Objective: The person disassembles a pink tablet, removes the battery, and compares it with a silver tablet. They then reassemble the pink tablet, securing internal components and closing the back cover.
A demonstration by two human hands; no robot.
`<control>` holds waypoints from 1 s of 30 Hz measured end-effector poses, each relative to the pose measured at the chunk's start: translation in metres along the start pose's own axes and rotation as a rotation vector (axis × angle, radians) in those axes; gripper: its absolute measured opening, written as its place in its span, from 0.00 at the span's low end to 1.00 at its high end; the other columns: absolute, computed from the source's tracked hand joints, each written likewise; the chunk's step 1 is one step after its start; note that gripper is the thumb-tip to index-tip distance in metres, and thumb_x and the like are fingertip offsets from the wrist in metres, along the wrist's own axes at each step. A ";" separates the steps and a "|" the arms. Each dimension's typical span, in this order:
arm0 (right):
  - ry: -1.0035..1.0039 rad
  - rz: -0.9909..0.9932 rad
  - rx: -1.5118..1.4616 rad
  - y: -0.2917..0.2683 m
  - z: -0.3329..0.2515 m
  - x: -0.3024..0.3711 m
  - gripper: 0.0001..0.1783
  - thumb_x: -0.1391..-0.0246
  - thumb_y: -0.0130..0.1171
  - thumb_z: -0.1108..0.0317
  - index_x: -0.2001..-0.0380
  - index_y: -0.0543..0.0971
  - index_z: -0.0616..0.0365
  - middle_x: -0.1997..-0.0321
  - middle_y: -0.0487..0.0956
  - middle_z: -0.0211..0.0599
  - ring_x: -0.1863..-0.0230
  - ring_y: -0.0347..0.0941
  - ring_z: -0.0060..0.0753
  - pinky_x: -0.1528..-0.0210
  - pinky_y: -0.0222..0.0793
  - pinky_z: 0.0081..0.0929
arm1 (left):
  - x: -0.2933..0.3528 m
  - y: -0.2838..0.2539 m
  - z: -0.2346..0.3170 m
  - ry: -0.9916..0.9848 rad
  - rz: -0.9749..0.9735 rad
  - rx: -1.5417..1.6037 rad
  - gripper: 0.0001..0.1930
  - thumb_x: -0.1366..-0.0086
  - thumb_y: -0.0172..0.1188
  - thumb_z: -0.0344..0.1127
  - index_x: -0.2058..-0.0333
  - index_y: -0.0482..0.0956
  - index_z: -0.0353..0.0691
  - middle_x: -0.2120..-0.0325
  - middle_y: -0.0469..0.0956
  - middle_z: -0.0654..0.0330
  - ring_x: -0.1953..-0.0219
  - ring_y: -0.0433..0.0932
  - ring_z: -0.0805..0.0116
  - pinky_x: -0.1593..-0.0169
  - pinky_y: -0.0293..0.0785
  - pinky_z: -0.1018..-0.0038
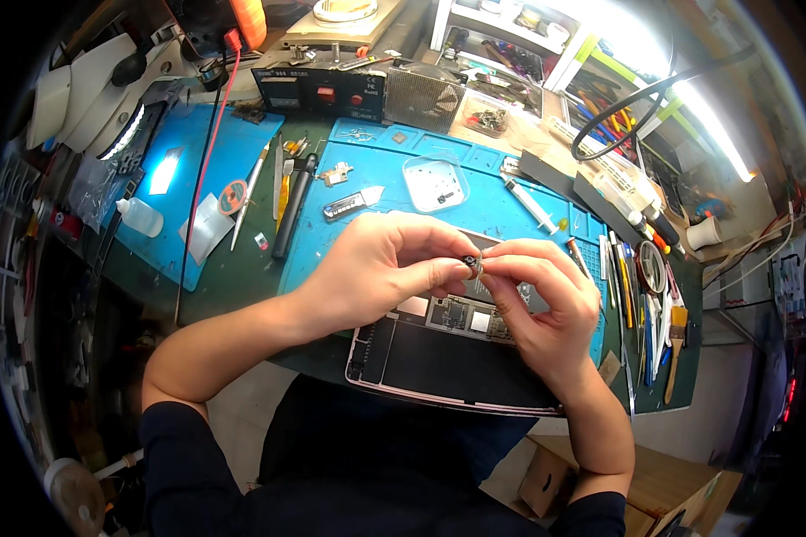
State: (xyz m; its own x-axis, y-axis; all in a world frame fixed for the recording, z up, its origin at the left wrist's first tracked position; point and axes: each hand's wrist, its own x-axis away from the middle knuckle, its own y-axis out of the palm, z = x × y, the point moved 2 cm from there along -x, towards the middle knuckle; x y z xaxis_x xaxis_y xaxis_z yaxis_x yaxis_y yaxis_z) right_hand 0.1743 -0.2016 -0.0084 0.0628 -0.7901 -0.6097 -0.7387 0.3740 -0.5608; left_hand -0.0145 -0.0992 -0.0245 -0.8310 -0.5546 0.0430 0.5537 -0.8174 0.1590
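Observation:
Above the blue mat, my left hand (376, 268) pinches a small black part with silvery metal (471, 262) between thumb and forefinger. My right hand (542, 300) meets it there, thumb and forefinger closed on the part's silvery side. Its exact kind is too small to make out. Below both hands lies an opened flat electronic device (457, 358) with a pinkish rim, black battery areas and an exposed circuit board (461, 315). My right hand and wrist cover some of the device's right side.
A clear plastic dish (435, 182) with tiny parts, a utility knife (353, 204) and a syringe (530, 206) lie on the blue mat (322, 228). Tweezers, pens and a brush (676, 345) line the right. A black rod-shaped tool (295, 206) and white bottle (141, 217) are left.

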 end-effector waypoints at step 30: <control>-0.038 0.001 0.043 0.006 0.001 0.001 0.11 0.48 0.72 0.81 0.60 0.86 0.61 0.58 0.86 0.41 0.59 0.86 0.40 0.59 0.82 0.30 | -0.001 -0.003 -0.004 0.010 0.028 0.003 0.11 0.25 0.61 0.24 0.47 0.82 0.29 0.56 0.87 0.55 0.54 0.86 0.72 0.49 0.85 0.75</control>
State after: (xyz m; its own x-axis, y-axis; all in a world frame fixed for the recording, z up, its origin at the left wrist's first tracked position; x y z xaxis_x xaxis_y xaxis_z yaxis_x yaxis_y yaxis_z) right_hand 0.1703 -0.1996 -0.0127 0.0882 -0.7710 -0.6307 -0.7092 0.3960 -0.5833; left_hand -0.0148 -0.0967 -0.0291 -0.8149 -0.5785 0.0373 0.5762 -0.8014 0.1605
